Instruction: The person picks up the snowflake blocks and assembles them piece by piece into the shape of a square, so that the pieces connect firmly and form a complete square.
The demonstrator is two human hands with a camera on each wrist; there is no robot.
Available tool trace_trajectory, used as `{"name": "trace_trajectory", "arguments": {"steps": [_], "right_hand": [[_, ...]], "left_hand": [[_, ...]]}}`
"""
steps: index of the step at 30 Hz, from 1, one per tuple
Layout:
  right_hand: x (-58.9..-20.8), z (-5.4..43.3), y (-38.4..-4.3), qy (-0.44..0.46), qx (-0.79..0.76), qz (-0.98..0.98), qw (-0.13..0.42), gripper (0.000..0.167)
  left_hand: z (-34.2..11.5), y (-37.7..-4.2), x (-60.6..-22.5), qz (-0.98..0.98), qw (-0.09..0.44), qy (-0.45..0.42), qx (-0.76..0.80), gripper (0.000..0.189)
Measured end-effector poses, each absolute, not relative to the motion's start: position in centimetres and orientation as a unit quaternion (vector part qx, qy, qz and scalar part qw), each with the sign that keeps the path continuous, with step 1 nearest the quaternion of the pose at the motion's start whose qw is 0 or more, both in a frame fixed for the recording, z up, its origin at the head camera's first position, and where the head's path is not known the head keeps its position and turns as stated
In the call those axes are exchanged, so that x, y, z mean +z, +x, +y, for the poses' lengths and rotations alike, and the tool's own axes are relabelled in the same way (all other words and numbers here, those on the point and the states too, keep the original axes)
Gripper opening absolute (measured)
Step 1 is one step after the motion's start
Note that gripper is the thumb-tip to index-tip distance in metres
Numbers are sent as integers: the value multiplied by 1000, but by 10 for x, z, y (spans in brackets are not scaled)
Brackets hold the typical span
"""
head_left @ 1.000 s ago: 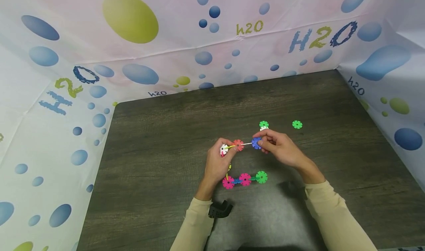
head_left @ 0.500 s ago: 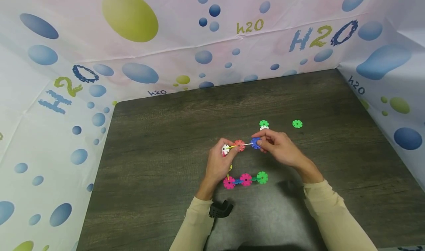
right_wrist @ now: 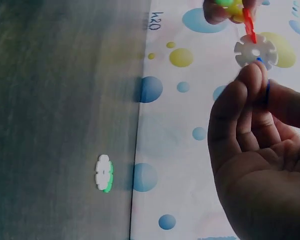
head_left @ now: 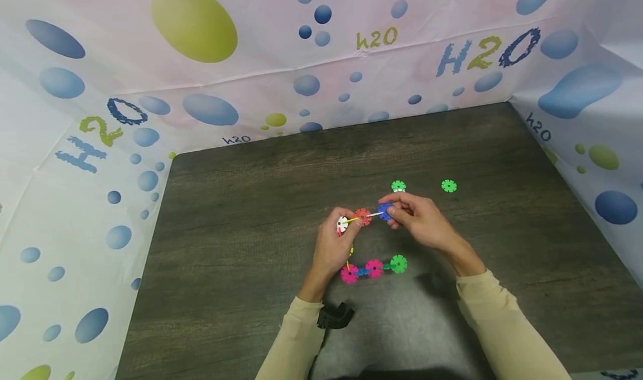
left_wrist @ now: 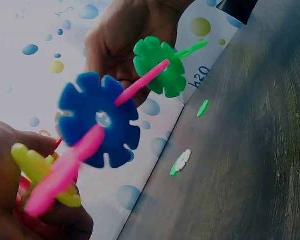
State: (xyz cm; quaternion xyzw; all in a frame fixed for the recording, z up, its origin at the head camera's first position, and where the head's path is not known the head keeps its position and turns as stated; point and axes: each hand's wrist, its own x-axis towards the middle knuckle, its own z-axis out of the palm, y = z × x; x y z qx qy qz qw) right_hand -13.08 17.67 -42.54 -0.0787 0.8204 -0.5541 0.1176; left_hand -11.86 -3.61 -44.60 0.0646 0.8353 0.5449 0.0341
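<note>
In the head view a chain of notched plastic discs, slotted edge to edge, bends between both hands. My left hand [head_left: 334, 249] pinches the chain between the white disc [head_left: 342, 222] and the red disc [head_left: 363, 217]. Thumb and fingers of my right hand [head_left: 423, 222] pinch the blue disc [head_left: 384, 211] at the chain's end. From the left hand hangs a lower row with pink discs [head_left: 374, 268] and a green end disc [head_left: 399, 264]. The right wrist view shows a white disc [right_wrist: 256, 53] joining the red one to the pinched blue disc, seen edge-on.
Beyond the right hand, a loose green disc [head_left: 398, 185] partly covers a white one [right_wrist: 103, 172] on the dark wooden table [head_left: 241, 212]. Another green disc [head_left: 449, 186] lies farther right. A patterned sheet [head_left: 271, 45] walls the table's back and sides.
The right hand has shifted slightly left and away with the blue disc. The left hand and the hanging row have moved a little right. Both grips stay the same.
</note>
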Motion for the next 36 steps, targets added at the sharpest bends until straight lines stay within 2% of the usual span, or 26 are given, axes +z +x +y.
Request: {"name": "trace_trajectory", "arguments": {"steps": [3, 9, 14, 22, 28, 32, 36], "right_hand": [[-422, 178, -133, -68, -575, 806, 123, 24], [-418, 179, -137, -67, -564, 817, 99, 21], [-414, 177, -138, -76, -540, 833, 91, 21], [-401, 161, -139, -151, -507, 844, 92, 19], [-397, 151, -140, -198, -477, 852, 88, 19], [-397, 157, -142, -174, -471, 860, 90, 25], [-403, 176, -148, -108, -452, 882, 76, 26]], "left_hand": [[-37, -118, -447, 833, 27, 73, 548, 19], [-41, -117, -448, 812, 61, 97, 572, 27], [-43, -120, -444, 816, 44, 129, 562, 27], [-38, -127, -434, 836, 40, 163, 523, 29], [-32, -128, -438, 815, 14, 180, 551, 30], [-33, -126, -443, 794, -13, 152, 589, 30], [-37, -125, -447, 787, -29, 104, 607, 30]]}}
